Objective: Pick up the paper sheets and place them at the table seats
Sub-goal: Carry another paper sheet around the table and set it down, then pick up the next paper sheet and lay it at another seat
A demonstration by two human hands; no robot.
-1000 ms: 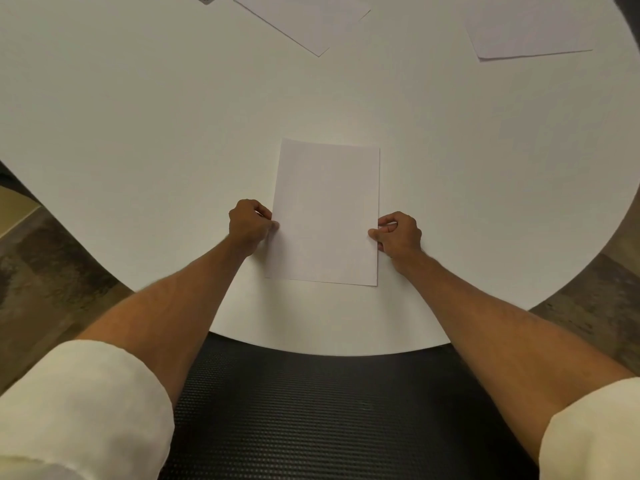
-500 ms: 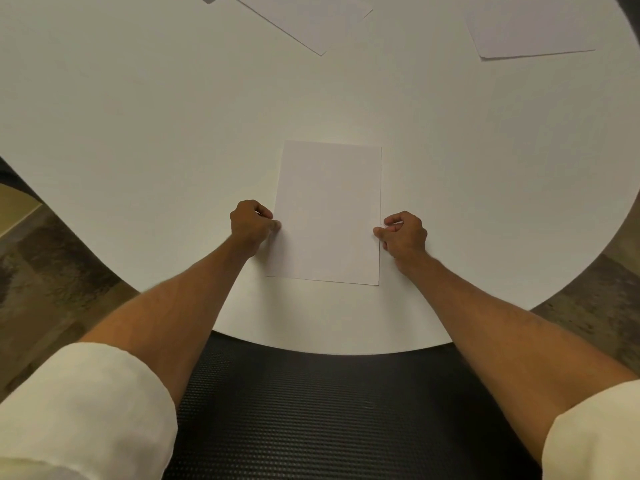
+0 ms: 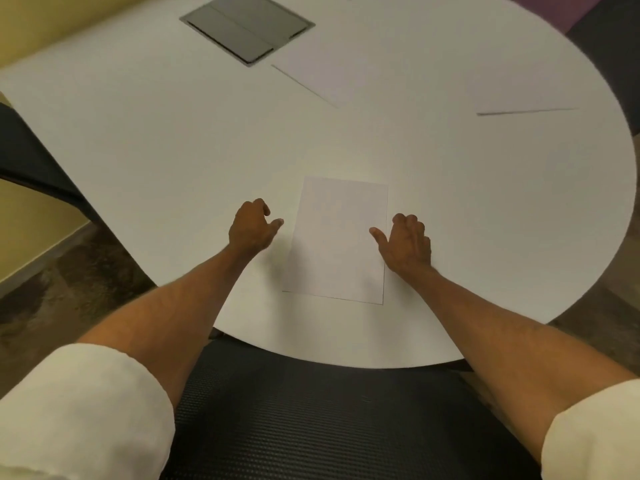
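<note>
A white paper sheet (image 3: 337,237) lies flat on the round white table (image 3: 156,140), near its front edge and above a black chair seat (image 3: 311,420). My left hand (image 3: 252,225) hovers just left of the sheet, fingers loosely curled and empty. My right hand (image 3: 407,242) is over the sheet's right edge, thumb out, holding nothing. Two more white sheets lie farther back: one at the middle (image 3: 322,76), one at the far right (image 3: 519,88).
A grey hatch panel (image 3: 247,27) is set into the table at the back. A black chair arm (image 3: 31,157) stands at the left, a dark and purple chair (image 3: 602,32) at the back right. Patterned carpet lies around the table.
Both hands have let go of the sheet's side edges and opened. The view has tilted up, showing the hatch panel and more of the far table.
</note>
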